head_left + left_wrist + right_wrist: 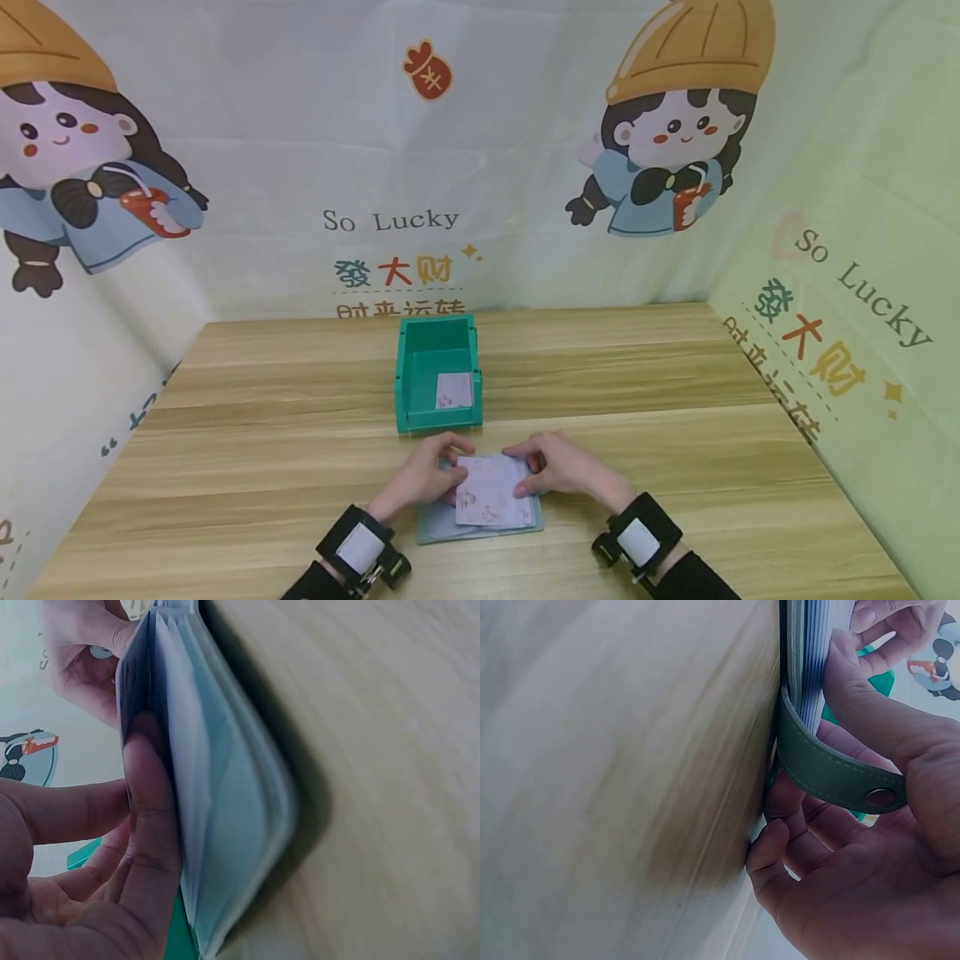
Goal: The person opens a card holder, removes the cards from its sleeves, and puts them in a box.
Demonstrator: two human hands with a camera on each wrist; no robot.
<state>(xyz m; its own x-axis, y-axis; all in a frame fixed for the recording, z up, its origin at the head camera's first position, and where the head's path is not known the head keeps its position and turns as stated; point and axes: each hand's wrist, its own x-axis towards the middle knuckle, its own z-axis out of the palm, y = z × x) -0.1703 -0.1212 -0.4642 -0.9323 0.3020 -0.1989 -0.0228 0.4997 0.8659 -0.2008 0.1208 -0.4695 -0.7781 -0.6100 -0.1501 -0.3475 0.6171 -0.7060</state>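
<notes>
A light blue-green card holder (442, 530) lies on the table with a pale pink printed card (491, 493) over it. The left hand (422, 477) pinches the card's left edge between thumb and finger; in the left wrist view, a finger reaches between the card and the leaves (191, 750) behind it. At the other side, the right hand (561, 467) grips the holder's right edge, its thumb on the stacked leaves. A green strap (836, 774) with a metal snap sticks out there, between thumb and curled fingers.
Just behind the hands stands a green open bin (401, 375), with another pale printed card (454, 390) inside. The wooden table (637, 375) is bordered by printed cloth (517, 167) at the back and sides.
</notes>
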